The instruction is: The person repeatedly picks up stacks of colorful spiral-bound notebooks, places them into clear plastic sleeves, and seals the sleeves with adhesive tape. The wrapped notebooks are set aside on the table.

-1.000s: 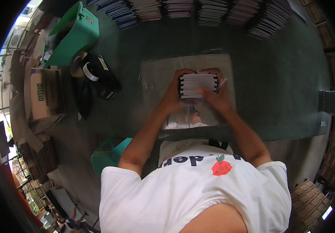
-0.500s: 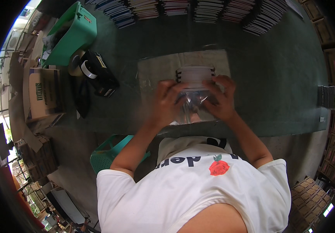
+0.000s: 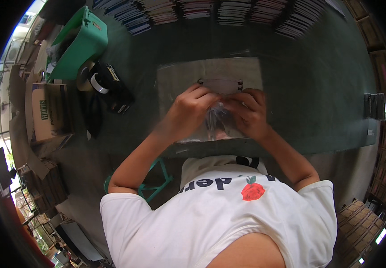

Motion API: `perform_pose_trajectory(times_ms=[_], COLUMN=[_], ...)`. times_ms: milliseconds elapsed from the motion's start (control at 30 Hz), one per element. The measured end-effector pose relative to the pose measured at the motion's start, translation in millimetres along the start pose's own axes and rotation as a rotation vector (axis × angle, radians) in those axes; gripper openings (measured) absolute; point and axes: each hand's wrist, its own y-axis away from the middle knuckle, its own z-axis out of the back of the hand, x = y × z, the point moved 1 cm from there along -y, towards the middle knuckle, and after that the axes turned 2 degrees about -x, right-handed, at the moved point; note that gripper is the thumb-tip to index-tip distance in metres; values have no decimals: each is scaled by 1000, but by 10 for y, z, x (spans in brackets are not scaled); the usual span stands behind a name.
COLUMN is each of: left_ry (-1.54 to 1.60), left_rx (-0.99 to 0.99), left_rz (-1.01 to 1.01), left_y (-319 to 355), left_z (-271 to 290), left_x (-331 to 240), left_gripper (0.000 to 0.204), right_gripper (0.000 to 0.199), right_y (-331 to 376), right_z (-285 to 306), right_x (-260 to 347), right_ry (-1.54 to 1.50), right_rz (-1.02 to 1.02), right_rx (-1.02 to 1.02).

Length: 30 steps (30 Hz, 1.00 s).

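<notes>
A small stack of white, flat, book-like pieces (image 3: 221, 85) with dark marks along its two side edges stands in front of me; its exact kind I cannot make out. Clear plastic film (image 3: 217, 119), crinkled and shiny, hangs off the near side of the stack. My left hand (image 3: 194, 103) pinches the film at the stack's near left corner, fingers bent. At the near right, my right hand (image 3: 247, 110) is closed on the film as well, its fingertips close to the left ones. Beneath both hands lies a flat, pale, clear plastic sheet or pile of sheets (image 3: 168, 82).
Rows of stacked books (image 3: 197, 10) line the table's (image 3: 318, 98) far edge. To the left are a green plastic bin (image 3: 90, 40), a black tape dispenser (image 3: 112, 87) and a cardboard box (image 3: 50, 109). A small dark stack (image 3: 375, 107) sits at the right edge. A green stool (image 3: 157, 181) is below.
Both hands have drawn closer together at the stack's near edge, the left one turning inward. The stack's layered near side is now mostly hidden, and its top shows.
</notes>
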Motion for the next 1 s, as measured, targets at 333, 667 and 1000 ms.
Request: perform_pose_trajectory(times_ms=[333, 667, 1000], left_ry=[105, 318, -291], left_rx=[-229, 348, 136], left_rz=[275, 45, -151], left_y=[-185, -600, -60], left_z=[47, 161, 110], left_x=[161, 494, 34], left_gripper=[36, 30, 16], right_gripper=[35, 33, 31], right_y=[-198, -662, -436], right_z=[94, 132, 239], right_x=[50, -321, 115], right_ry=[-137, -460, 105], right_rz=[-330, -628, -69], right_rx=[98, 390, 396])
